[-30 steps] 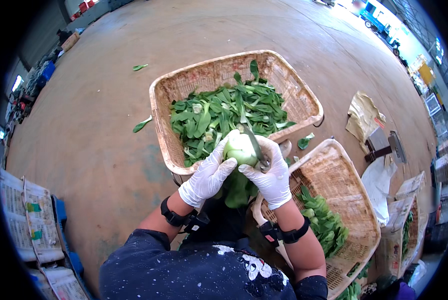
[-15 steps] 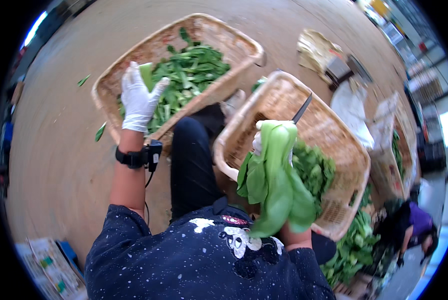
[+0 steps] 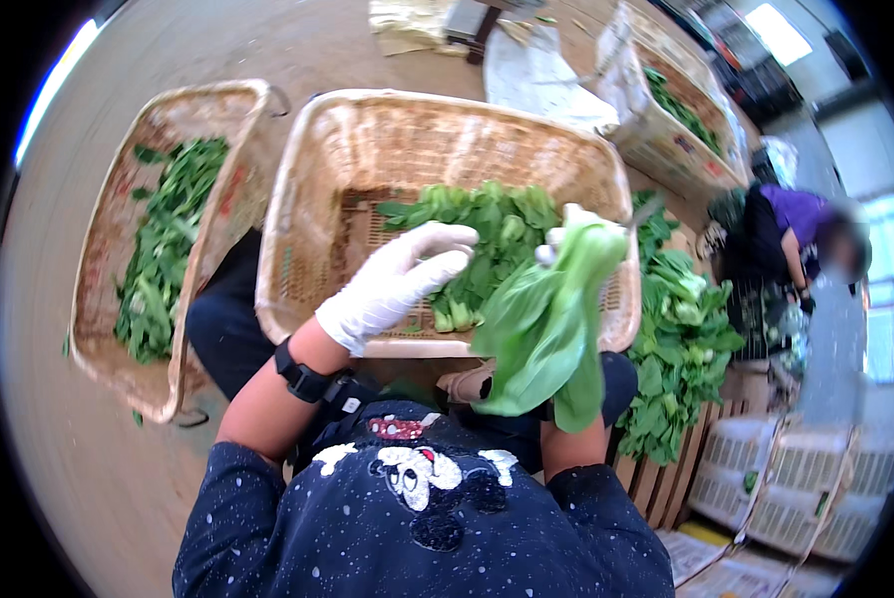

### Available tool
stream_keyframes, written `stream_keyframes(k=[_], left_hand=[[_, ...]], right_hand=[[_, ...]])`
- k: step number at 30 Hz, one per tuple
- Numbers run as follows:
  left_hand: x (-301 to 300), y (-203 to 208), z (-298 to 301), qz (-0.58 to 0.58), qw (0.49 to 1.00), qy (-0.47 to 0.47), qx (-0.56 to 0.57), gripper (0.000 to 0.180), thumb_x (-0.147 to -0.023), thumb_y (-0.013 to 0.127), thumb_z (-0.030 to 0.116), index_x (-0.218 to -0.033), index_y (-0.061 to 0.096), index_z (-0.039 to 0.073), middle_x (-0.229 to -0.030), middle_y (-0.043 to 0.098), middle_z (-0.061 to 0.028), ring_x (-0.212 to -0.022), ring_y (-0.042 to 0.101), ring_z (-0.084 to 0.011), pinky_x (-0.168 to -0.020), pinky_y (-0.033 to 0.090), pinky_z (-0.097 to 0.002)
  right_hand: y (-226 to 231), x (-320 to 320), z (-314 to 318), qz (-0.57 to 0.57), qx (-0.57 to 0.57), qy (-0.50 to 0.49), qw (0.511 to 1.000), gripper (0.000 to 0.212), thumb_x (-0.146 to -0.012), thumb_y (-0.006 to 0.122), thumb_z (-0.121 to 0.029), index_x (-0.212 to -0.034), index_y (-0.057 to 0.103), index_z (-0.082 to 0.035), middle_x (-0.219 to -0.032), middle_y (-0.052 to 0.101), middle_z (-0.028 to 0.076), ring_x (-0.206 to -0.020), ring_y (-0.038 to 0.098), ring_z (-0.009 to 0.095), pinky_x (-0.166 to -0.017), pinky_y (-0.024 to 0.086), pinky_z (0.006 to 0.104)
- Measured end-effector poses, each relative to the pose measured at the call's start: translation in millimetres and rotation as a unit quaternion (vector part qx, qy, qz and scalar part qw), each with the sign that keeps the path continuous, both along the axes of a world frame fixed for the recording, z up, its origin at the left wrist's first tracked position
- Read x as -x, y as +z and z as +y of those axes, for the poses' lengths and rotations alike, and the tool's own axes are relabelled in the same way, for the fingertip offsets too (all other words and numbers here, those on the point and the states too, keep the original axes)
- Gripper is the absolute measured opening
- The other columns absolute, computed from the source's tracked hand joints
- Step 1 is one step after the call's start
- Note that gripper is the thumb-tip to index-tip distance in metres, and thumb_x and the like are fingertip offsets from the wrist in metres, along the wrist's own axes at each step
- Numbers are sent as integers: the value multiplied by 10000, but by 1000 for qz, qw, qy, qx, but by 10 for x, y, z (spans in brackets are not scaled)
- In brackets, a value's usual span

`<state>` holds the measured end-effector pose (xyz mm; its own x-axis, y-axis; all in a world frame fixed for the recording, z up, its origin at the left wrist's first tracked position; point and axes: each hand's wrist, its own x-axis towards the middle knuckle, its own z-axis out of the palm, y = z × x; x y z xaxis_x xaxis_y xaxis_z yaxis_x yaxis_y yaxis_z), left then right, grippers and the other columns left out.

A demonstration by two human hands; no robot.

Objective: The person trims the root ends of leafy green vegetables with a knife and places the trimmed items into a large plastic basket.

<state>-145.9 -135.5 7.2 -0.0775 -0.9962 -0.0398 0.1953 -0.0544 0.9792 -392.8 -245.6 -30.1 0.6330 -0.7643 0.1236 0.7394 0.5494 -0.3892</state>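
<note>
Bare concrete floor (image 3: 78,478) fills the scene from nine to seven o'clock, and two woven baskets are set on it. At the centre and toward twelve o'clock a large woven basket (image 3: 447,130) is seen, with a layer of trimmed leafy greens (image 3: 487,239) lying in its near half. At nine o'clock a second woven basket (image 3: 182,135) is tilted on its side, with loose green leaves (image 3: 158,269) gathered inside. At three to four o'clock a pile of uncut greens (image 3: 681,339) is stacked beside the large basket, and past it, at two o'clock, another person in a purple top (image 3: 796,224) is bent over. The right hand (image 3: 564,231), gloved in white, is closed around the base of a leafy green head (image 3: 546,329), which is held over the near rim of the large basket, its leaves hanging toward six o'clock. The left hand (image 3: 397,284), also gloved, is held loosely open with fingers together, empty, above the greens in that basket, just beside the held head
</note>
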Motion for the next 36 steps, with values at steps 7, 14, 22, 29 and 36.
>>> stream_keyframes(k=[7, 14, 22, 29, 36], left_hand=[[-749, -1054, -963, -168, 963, 91, -191, 355, -934, 555, 414, -1166, 616, 152, -1056, 656, -18, -915, 588, -117, -766, 418, -306], [-677, -3031, -1940, -169, 922, -62, -343, 306, -845, 658, 279, -1022, 651, 30, -905, 671, -107, -818, 635, -235, -742, 512, -317], [267, -4231, -2100, -267, 815, 263, -442, 556, -668, 850, 246, -1093, 576, 14, -1063, 674, -151, -969, 662, -255, -830, 522, -359], [88, -3606, -1643, -362, 873, 219, -242, 515, -659, 842, 223, -1096, 648, 30, -1136, 645, -166, -1003, 637, -291, -879, 492, -362], [-284, -2914, -1382, -219, 951, 114, -184, 166, -864, 667, 100, -992, 582, 38, -1115, 664, -106, -1013, 614, -175, -910, 474, -301]], right_hand=[[-498, 3567, -675, 489, 16, -504, 712, 730, -897, 427, -673, -1356, 453, -106, -1263, 552, 108, -1092, 542, 278, -980, 432, 391], [-301, 4320, -529, 267, -123, -622, 726, 371, -1003, 419, -393, -1090, 559, -61, -956, 633, 62, -638, 555, 120, -582, 492, 264], [4, 1309, -584, 226, -147, -290, 918, 442, -1032, 397, -339, -1406, 412, -104, -874, 526, -3, -594, 444, 61, -470, 429, 213], [-123, 1117, -549, 473, -86, -316, 818, 575, -974, 529, -384, -1429, 381, -64, -1047, 618, 81, -741, 578, 90, -622, 504, 202], [7, 825, -485, 514, 21, -260, 817, 465, -999, 483, -223, -1398, 410, 2, -1022, 609, 88, -736, 504, 67, -660, 452, 179]])
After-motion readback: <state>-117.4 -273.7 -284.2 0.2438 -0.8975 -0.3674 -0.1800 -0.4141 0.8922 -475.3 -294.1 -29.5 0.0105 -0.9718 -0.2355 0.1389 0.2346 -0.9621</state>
